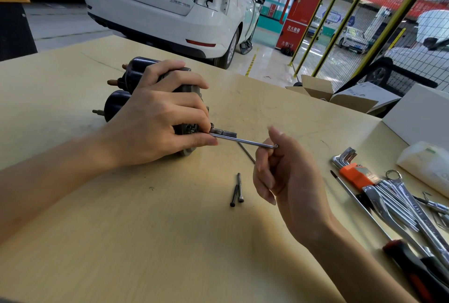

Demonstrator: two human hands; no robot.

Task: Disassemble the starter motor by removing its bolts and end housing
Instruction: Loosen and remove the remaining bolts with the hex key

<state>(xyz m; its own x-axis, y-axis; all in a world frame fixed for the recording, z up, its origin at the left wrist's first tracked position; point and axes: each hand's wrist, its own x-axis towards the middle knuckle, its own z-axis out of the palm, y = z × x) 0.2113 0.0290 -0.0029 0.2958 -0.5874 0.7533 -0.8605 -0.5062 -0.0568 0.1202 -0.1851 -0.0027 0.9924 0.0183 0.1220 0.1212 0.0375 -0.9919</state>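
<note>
**A:** What does the motor look like, and where is it?

**B:** A dark, grimy metal starter motor (136,84) lies on its side on a pale wooden worktable (145,242), left of centre. Two black cylinders sit side by side, with coppery threaded studs poking out at the far left end. The right end is a grey cast housing, mostly covered by a hand.

**A:** Which hand, and what is it doing?

**B:** The left hand (160,118) drapes over the motor, fingers curled round the body, with thumb and forefinger pinching near the housing where a long thin silver hex key (243,141) enters.

**A:** And the other hand?

**B:** The right hand (281,171) grips the outer end of that hex key, fingers curled round its bend, forefinger raised.

**A:** Anything else nearby?

**B:** Two long dark bolts (237,190) lie loose on the table just in front of the motor, touching each other. Farther right are a set of hex keys in an orange holder (352,171), chrome spanners (403,205) and a red-and-black screwdriver (418,271). Behind the table stands a white car (170,6).
</note>
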